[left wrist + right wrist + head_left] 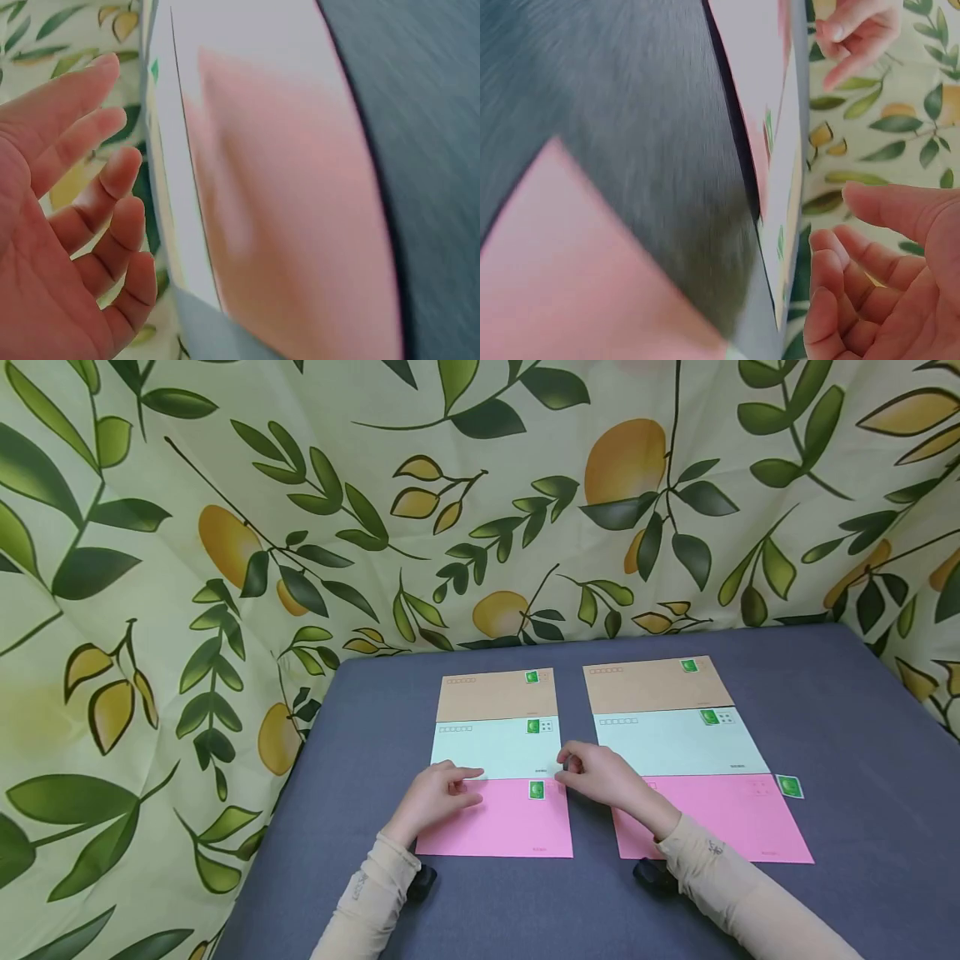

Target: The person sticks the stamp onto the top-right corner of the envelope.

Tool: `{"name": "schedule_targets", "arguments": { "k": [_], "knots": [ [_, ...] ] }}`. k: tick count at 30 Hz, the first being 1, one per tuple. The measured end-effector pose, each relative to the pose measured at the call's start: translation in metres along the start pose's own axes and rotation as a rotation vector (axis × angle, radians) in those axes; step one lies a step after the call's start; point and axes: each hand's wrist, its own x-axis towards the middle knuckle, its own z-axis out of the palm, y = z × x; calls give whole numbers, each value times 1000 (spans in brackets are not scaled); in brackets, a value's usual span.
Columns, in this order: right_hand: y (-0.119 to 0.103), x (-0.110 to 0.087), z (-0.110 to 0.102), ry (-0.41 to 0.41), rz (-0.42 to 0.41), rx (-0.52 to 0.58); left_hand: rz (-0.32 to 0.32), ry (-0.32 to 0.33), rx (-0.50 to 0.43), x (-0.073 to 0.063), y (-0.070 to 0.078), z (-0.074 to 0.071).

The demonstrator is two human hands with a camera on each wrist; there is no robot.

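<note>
My left hand [438,795] is over the left edge of a pink envelope [495,827] in the left column, its fingers loosely bent with nothing between them. That envelope carries a green stamp [536,790] near its upper right corner. Beside the column's right edge is my right hand [606,774], fingers loosely curled; in the right wrist view its thumb stands apart from the fingertips [829,240] and nothing is held. My right forearm crosses a second pink envelope [720,818]. Another green stamp [790,786] lies by this envelope's upper right corner, mostly on the table.
Above the pink envelopes lie mint envelopes [487,747] and brown envelopes [498,697], two of each, all with green stamps at upper right. A dark blue cloth [517,910] covers the table. Behind it hangs a leaf-patterned curtain [525,568].
</note>
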Motion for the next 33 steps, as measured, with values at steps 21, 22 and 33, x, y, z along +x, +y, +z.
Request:
{"name": "schedule_targets", "arguments": {
  "k": [21, 22, 33],
  "knots": [
    [59, -45, -80, 123, 156, -67, 272, -122, 149, 45, 86, 38],
    [63, -48, -85, 127, 167, -75, 284, -124, 161, 46, 90, 41],
    [113, -86, -118, 132, 356, -107, 389, -190, 282, 53, 131, 84]
  ]
}}
